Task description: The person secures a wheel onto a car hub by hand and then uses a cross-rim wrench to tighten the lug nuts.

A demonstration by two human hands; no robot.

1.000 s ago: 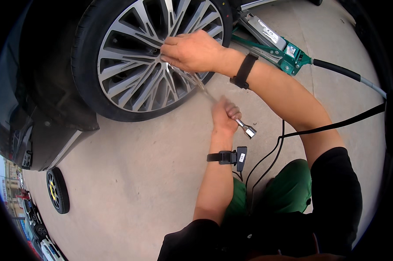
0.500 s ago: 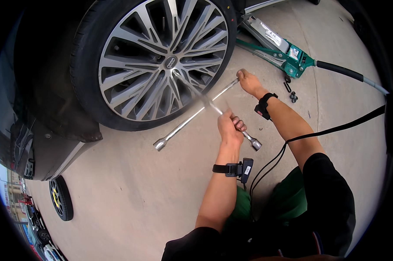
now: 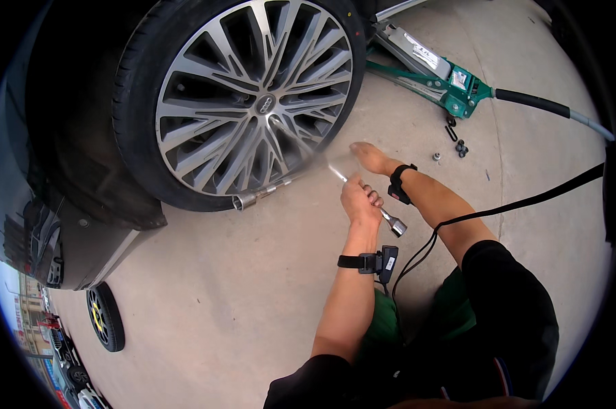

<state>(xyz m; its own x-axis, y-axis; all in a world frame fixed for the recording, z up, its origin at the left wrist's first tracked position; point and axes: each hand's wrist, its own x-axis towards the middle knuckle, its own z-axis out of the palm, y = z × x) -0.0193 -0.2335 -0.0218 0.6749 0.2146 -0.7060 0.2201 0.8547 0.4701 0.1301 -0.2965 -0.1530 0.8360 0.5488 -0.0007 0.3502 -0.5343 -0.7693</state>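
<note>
Concrete floor (image 3: 205,327): spare wheel (image 3: 106,317) near left edge; left hand (image 3: 362,201) grasps cross wrench (image 3: 336,172); right hand (image 3: 374,159) blurred, grip indeterminable.

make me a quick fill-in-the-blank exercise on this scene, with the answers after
1. The hand wrapped around the cross wrench is the person's ____ one.
2. In the picture, the jack is to the ____ of the big wheel.
3. Both wrists wear ____ straps.
4. The small wheel at lower left has ____ in its middle.

Missing words: left; right; black; yellow.
</note>
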